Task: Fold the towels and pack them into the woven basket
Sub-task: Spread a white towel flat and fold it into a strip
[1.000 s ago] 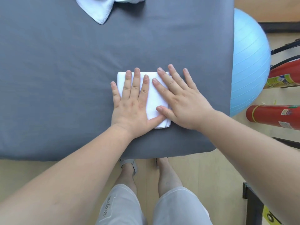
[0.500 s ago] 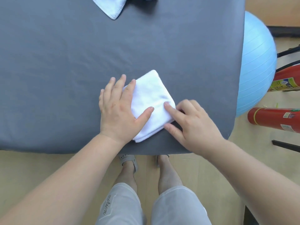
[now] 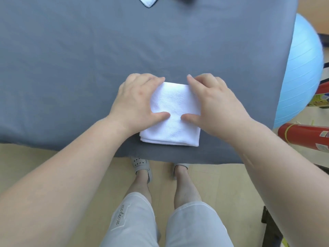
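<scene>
The small white folded terry towel (image 3: 175, 107) lies square near the front edge of the grey cloth-covered table (image 3: 71, 68). The left hand (image 3: 137, 104) grips its left side, fingers curled over the far corner, thumb pressed on top. The right hand (image 3: 215, 107) mirrors that grip on the right side, and a second white towel (image 3: 148, 1) pokes in at the far edge.

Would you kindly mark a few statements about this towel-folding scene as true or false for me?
1. The folded towel lies by the near edge of the table. True.
2. Only one hand touches it. False: the left hand and the right hand each grip a side.
3. A woven basket stands beside it. False: no basket is in view.
4. A blue ball sits right of the table. True.
</scene>
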Available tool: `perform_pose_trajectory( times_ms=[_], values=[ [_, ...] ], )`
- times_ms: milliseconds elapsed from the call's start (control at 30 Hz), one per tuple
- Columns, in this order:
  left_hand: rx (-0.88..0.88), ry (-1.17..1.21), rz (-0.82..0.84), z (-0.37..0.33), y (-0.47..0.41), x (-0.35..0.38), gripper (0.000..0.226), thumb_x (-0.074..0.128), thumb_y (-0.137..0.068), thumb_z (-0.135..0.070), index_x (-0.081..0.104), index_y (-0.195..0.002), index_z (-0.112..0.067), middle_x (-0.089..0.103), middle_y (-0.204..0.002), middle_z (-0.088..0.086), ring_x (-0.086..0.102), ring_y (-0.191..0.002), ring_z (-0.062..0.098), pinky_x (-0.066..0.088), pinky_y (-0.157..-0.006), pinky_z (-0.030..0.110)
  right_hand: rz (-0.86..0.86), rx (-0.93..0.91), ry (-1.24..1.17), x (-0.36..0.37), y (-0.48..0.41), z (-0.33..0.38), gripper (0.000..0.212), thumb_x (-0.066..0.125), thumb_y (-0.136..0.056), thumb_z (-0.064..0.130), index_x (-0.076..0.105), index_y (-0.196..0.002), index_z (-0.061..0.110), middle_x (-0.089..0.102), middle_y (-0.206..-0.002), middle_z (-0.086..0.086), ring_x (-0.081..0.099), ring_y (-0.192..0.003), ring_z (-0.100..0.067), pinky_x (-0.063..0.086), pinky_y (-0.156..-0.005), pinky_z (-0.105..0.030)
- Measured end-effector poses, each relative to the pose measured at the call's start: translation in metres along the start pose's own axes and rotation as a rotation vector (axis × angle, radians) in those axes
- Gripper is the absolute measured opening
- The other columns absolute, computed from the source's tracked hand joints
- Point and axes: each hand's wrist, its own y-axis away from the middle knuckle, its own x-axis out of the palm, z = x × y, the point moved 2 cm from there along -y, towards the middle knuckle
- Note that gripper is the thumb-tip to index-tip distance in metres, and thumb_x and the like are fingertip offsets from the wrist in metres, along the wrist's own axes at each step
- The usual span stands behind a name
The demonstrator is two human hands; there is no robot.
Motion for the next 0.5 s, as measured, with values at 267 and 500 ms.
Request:
perform_pose_trajectory(
  times_ms=[267, 500],
  values=[
    [0.015, -0.289, 0.294, -0.012, -0.040, -0.023, 0.064, 0.083, -0.060, -0.060, 0.053, -0.109, -0.031, 0.047, -0.103, -0.003, 0.041, -0.104, 0.023, 0.040, -0.085, 0.038, 0.130, 0.024, 0.098, -0.002, -0.019, 0.001, 0.092, 0.083, -0.074, 0.046, 0.033, -0.149, 0.025, 0.046, -0.117, -0.002, 0.043, -0.112, -0.028, 0.046, -0.093, -0.041],
    [0.155, -0.433, 0.216, -0.026, -0.063, -0.027, 0.040, 0.079, -0.069, -0.043, 0.045, -0.079, -0.025, 0.042, -0.079, -0.003, 0.044, -0.082, 0.026, 0.032, -0.069, 0.035, 0.050, -0.046, 0.159, -0.010, -0.039, -0.003, 0.046, 0.085, -0.070, 0.034, 0.054, -0.099, 0.016, 0.045, -0.090, -0.001, 0.044, -0.085, -0.027, 0.039, -0.068, -0.037]
  ],
)
